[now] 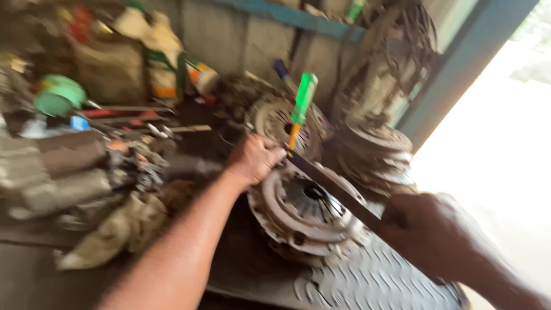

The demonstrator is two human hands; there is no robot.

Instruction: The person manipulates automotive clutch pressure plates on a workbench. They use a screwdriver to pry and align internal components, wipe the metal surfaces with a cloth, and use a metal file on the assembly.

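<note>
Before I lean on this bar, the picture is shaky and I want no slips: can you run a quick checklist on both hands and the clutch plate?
1. Left hand closed on the dark flat bar: ok.
2. Right hand closed on the bar's near end: ok.
3. Bar lies across the clutch pressure plate: ok.
4. Plate seated flat on the tread-plate bench: cannot tell, blurred.
5. Green-handled screwdriver clear of the left hand: not ok, right beside it.

Green bowl (57,95), rags (115,232), stacked discs (376,152).
</note>
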